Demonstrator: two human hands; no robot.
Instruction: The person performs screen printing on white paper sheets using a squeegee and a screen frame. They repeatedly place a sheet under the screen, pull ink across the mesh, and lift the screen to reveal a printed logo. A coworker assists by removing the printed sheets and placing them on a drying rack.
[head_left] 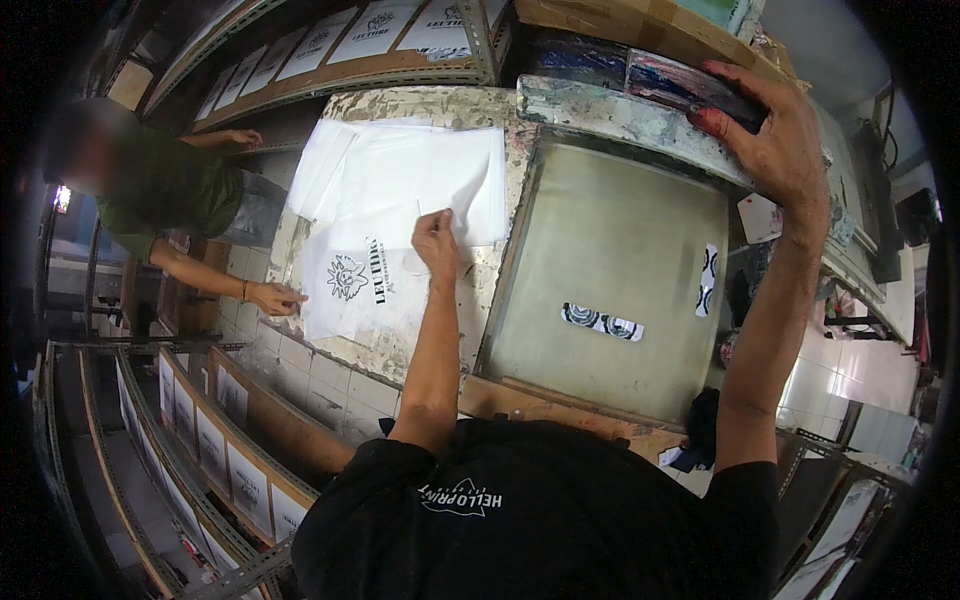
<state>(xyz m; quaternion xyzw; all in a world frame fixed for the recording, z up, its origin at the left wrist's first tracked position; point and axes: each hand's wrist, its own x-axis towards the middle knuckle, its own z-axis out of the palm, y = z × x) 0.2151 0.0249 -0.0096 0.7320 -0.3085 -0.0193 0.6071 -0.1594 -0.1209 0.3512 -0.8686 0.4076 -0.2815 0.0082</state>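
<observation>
My left hand [435, 242] is closed, its fingertips pinching the edge of a thin white sheet [405, 175] that is creased upward beside them. Just below lies a sheet with a dark printed emblem and lettering [347, 278]. A co-worker's hand [278, 298] touches that printed sheet's left edge. My right hand [775, 135] arches over the far right corner of a screen-printing frame [575, 105], thumb and fingers spread wide, fingertips stained red. Beneath that hand is an ink-smeared trough [665, 80]. Patterned strips [602, 322] lie on the frame's pale mesh [620, 240].
The paint-worn table [400, 105] carries the sheets and frame. A co-worker in a dark green shirt [180, 190] stands at the left. Racks [270, 90] holding printed sheets stand at the far left, and more racks [225, 440] at the lower left. Cardboard [650, 30] borders the far side.
</observation>
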